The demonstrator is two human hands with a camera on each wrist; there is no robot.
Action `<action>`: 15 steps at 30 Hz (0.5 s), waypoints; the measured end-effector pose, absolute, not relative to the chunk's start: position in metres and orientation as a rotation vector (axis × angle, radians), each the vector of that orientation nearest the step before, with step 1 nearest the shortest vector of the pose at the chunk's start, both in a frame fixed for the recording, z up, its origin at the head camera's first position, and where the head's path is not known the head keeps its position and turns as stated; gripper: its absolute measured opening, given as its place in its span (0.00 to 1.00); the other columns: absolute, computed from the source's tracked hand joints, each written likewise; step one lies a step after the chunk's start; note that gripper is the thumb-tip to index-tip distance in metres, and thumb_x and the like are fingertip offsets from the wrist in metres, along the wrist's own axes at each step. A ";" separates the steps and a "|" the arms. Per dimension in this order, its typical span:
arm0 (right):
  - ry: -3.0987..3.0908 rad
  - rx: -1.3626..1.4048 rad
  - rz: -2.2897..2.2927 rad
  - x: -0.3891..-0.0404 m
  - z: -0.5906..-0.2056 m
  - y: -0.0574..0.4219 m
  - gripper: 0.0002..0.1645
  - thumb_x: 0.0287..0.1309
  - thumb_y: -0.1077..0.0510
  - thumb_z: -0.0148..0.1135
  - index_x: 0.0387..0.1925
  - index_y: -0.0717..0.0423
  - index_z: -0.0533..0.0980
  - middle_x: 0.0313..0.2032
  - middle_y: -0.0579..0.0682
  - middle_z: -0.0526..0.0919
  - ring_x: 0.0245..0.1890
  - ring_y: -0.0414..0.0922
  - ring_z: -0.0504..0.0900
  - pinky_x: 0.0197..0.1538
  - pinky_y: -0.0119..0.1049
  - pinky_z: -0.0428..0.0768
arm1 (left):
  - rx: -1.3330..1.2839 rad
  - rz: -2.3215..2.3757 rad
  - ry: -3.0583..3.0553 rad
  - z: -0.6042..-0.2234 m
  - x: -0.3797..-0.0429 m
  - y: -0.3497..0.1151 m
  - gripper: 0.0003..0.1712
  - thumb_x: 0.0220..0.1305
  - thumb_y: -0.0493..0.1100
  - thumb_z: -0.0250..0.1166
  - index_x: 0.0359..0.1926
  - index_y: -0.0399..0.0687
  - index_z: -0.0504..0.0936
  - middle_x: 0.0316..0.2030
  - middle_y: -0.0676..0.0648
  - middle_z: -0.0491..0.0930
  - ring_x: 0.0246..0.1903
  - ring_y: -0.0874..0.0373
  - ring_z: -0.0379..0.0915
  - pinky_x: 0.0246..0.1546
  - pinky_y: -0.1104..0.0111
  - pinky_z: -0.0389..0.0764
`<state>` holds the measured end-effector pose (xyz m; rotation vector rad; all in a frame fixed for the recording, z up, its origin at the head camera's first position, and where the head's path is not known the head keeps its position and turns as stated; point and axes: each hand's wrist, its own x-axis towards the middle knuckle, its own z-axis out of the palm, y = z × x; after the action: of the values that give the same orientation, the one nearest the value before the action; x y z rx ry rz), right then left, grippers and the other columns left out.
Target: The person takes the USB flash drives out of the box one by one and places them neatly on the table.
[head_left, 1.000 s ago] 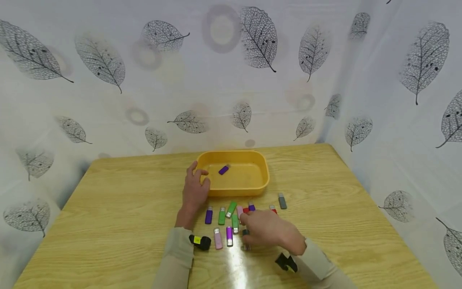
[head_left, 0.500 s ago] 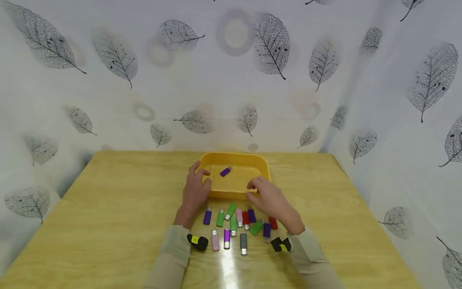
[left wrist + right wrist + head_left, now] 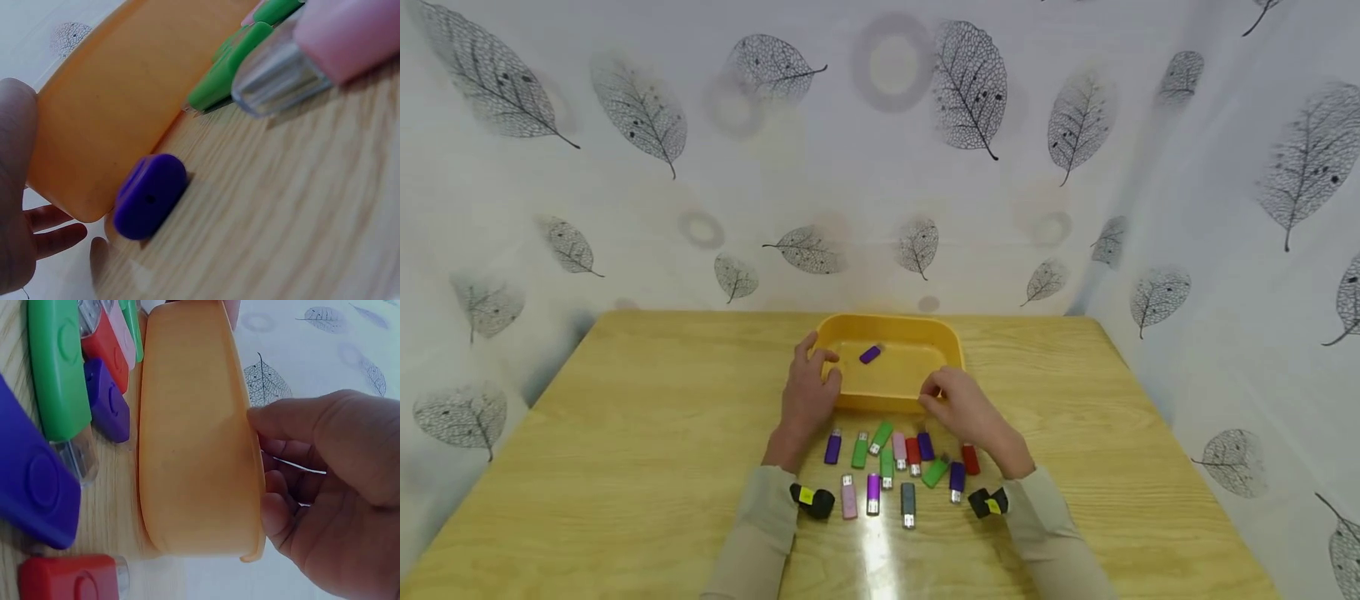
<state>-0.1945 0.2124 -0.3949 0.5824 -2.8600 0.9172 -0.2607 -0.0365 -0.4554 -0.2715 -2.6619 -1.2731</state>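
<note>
A yellow plastic tray [image 3: 898, 402] stands at the back of the table with one purple USB flash drive [image 3: 870, 354] inside. My left hand [image 3: 808, 392] grips its left side, thumb and fingers around the wall. At the front right corner, my right hand [image 3: 966, 408] pinches the rim, thumb outside and fingers curled behind it, as the right wrist view shows. In front of the tray lie several loose flash drives, among them a grey one [image 3: 908, 504], a pink one [image 3: 848, 497], a red one [image 3: 971, 459] and a green one [image 3: 936, 472].
The wooden table [image 3: 685, 450] extends to both sides of the tray. A leaf-patterned white curtain [image 3: 865, 167] hangs behind its back edge and along the sides. In the left wrist view, a purple drive [image 3: 153, 197] lies close beside the tray wall.
My right hand has gone from above the loose drives up to the tray's front right rim. My left hand has stayed at the tray. The grey drive right of the tray is out of sight.
</note>
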 end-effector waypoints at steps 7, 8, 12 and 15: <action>-2.840 0.595 0.954 -0.198 -0.396 0.216 0.02 0.58 0.65 0.64 0.30 0.57 0.79 0.31 0.46 0.80 0.32 0.41 0.75 0.37 0.34 0.78 | -0.257 -1.285 -2.684 -0.450 -0.261 -0.035 0.15 0.65 0.41 0.53 0.48 0.40 0.79 0.74 0.43 0.53 0.70 0.40 0.57 0.65 0.45 0.67; -2.839 0.593 0.957 -0.199 -0.396 0.216 0.02 0.58 0.65 0.64 0.30 0.57 0.79 0.31 0.46 0.80 0.32 0.41 0.75 0.37 0.34 0.78 | -0.249 -1.285 -2.688 -0.449 -0.261 -0.035 0.15 0.65 0.41 0.52 0.48 0.40 0.79 0.75 0.43 0.53 0.71 0.40 0.56 0.65 0.46 0.67; -2.831 0.589 0.963 -0.198 -0.397 0.216 0.03 0.57 0.66 0.63 0.29 0.57 0.79 0.30 0.46 0.80 0.31 0.41 0.74 0.37 0.34 0.78 | -0.236 -1.284 -2.696 -0.449 -0.261 -0.034 0.16 0.65 0.41 0.52 0.48 0.40 0.79 0.75 0.43 0.52 0.71 0.41 0.55 0.66 0.47 0.66; -2.837 0.567 0.958 -0.197 -0.397 0.216 0.03 0.56 0.65 0.64 0.29 0.57 0.79 0.30 0.47 0.80 0.31 0.41 0.75 0.37 0.34 0.78 | -0.239 -1.289 -2.692 -0.450 -0.260 -0.033 0.15 0.64 0.41 0.52 0.48 0.40 0.79 0.75 0.43 0.53 0.71 0.41 0.56 0.66 0.47 0.66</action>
<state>-0.1972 0.2157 -0.3969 0.5668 -2.8372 0.9581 -0.2603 -0.0331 -0.4497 -0.2389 -2.6922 -1.2886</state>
